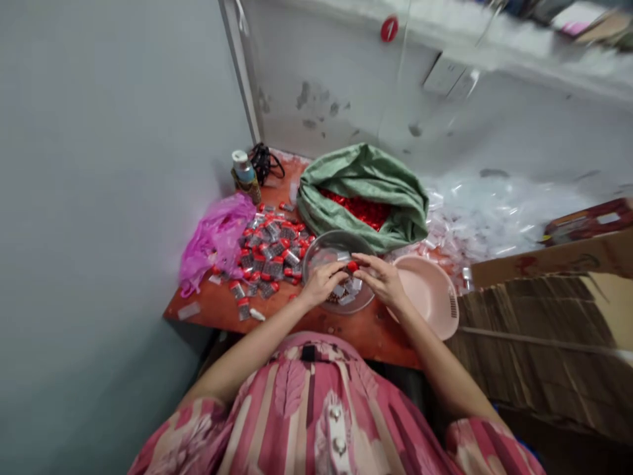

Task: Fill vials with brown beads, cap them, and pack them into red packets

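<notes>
- The small red piece (353, 266) is held above the clear bowl (368, 303), between the fingertips of both hands.
- By the right hand (383, 282), the piece appears to be pinched between thumb and forefinger, with the other fingers loosely bent.
- The fingers of the left hand (321, 282) are drawn together and brought up to the piece from the left; whether they are pressed on it cannot be told.
- The work is best kept low over the bowl, so that anything slipped is caught among the clear bits (349, 290) inside it.
- A light, steady pinch is probably called for, since a small, smooth-looking piece could be shot out by a hard squeeze.
- The wrists should be kept clear of the bowl's rim, lest it be tipped.
- On the left, the heap of red-capped containers (274, 251) lies close to the bowl and should not be swept by the left forearm.
- On the right, the pink basin (428, 290) is partly crossed by the right forearm; nudging it is best avoided.
</notes>
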The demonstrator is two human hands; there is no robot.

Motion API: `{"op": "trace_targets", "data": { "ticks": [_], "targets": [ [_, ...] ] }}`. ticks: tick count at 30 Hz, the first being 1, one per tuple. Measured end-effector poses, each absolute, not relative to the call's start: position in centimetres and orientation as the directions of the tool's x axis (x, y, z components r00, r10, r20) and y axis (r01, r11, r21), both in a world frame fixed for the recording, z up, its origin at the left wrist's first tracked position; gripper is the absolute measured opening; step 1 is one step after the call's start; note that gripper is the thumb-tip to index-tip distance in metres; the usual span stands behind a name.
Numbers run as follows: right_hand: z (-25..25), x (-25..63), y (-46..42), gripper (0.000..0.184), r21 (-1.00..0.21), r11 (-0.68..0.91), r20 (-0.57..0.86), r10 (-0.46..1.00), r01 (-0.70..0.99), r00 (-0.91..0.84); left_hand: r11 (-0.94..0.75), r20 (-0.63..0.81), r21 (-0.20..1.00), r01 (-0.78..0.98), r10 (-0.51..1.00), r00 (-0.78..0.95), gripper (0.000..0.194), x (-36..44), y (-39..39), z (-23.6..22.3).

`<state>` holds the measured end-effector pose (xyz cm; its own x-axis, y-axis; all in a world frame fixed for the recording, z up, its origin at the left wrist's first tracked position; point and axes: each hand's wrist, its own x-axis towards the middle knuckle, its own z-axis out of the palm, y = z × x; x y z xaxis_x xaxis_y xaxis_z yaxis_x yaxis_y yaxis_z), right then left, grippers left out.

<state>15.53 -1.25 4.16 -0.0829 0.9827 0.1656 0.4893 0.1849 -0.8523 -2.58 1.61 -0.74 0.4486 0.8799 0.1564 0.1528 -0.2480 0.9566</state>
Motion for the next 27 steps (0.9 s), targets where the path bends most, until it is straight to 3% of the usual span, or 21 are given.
{"op": "trace_targets", "data": {
  "ticks": [12, 15, 17, 20, 23, 25, 27],
  "targets": [
    [3.5, 15.8, -2.0, 0.021, -0.504, 0.489, 0.346, 0.870, 0.712, -0.352, -0.297, 0.209, 0.942, 0.159, 0.885, 0.416, 0.024, -2.0, 1.0, -1.4],
    [3.5, 16.4, -2.1, 0.020, -0.402, 0.564, 0.329, 0.824, 0.721, -0.461, -0.331, 0.233, 0.932, 0.148, 0.859, 0.456, 0.025, -1.8, 0.7, -1.3],
    [3.4, 16.7, -2.1, 0.019, -0.395, 0.597, 0.289, 0.803, 0.698, -0.522, -0.348, 0.240, 0.927, 0.136, 0.834, 0.497, 0.026, -1.6, 0.6, -1.3],
    [3.4, 17.0, -1.7, 0.022, -0.464, 0.568, 0.247, 0.820, 0.680, -0.517, -0.248, 0.169, 0.964, 0.097, 0.853, 0.494, 0.027, -1.3, 0.6, -1.4],
    [3.3, 17.2, -1.2, 0.029, -0.636, 0.408, 0.204, 0.908, 0.655, -0.367, 0.069, -0.035, 0.995, -0.066, 0.909, 0.416, 0.032, -0.9, 0.7, -1.6],
    [3.0, 17.5, -0.9, 0.036, -0.840, 0.230, 0.125, 0.963, 0.491, -0.237, 0.269, -0.166, 0.936, -0.229, 0.907, 0.387, 0.038, -0.6, 0.8, -1.7],
    [2.3, 17.8, -1.0, 0.041, -0.980, 0.055, 0.028, 0.990, 0.193, -0.139, 0.362, -0.229, 0.863, -0.353, 0.902, 0.365, 0.043, -0.5, 0.9, -1.9]
  ]
}}
